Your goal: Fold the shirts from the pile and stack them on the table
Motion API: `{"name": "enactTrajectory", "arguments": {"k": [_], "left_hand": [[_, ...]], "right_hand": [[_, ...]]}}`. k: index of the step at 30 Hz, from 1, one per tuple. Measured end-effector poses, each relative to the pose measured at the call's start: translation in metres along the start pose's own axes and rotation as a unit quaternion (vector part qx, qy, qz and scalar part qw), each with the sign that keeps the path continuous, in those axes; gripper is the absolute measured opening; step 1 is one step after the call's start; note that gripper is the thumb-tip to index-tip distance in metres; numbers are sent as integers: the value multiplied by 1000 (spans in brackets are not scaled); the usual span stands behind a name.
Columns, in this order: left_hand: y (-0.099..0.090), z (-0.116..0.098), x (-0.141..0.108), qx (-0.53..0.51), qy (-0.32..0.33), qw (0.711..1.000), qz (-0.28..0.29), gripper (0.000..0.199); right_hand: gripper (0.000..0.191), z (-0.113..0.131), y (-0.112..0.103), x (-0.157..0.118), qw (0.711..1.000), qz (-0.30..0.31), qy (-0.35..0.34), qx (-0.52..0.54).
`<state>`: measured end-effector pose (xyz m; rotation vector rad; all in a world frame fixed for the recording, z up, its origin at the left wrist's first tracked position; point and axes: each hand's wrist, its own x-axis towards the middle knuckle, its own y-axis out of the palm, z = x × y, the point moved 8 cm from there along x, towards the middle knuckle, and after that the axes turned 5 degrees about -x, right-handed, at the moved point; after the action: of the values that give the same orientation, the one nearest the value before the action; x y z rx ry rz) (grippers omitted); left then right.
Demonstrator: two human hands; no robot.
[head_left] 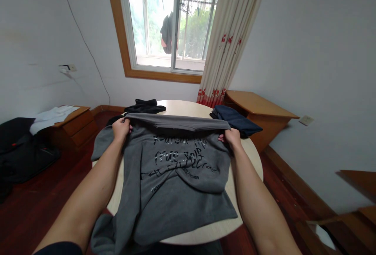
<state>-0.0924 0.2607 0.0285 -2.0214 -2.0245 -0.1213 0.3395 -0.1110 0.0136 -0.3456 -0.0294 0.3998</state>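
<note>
A grey sweatshirt with black lettering across its front is spread over a round table. Its lower part lies on the tabletop and one sleeve hangs at the near left edge. My left hand is closed on the left end of the raised far edge. At the right end of that same edge, my right hand grips the cloth. Between both hands the edge is stretched nearly straight and lifted off the table. Behind my left hand another grey part of the garment shows.
Dark folded clothes lie at the table's far right, and black clothing at its far left. A wooden desk stands behind on the right. To the left are a low cabinet and a black bag.
</note>
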Motion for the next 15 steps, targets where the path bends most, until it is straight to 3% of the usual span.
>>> {"name": "enactTrajectory", "arguments": {"k": [2, 4, 7, 10, 12, 15], "left_hand": [[6, 0, -4, -86, -37, 996, 16, 30], [10, -7, -6, -163, -46, 985, 21, 26], [11, -29, -2, -245, -5, 969, 14, 32], [14, -55, 11, -270, 47, 962, 16, 40], [19, -74, 26, -268, 74, 960, 34, 40], [35, -104, 56, -248, 110, 960, 66, 30]], "right_hand": [[23, 2, 7, -2, 996, 15, 9, 83], [27, 14, 8, -3, 989, 0, -34, 146], [31, 41, -23, -8, 956, -152, -170, 185], [41, 70, -65, -20, 884, -327, -300, 149], [45, 90, -83, -21, 849, -370, -362, 107], [49, 120, -100, -9, 828, -374, -415, 41]]}}
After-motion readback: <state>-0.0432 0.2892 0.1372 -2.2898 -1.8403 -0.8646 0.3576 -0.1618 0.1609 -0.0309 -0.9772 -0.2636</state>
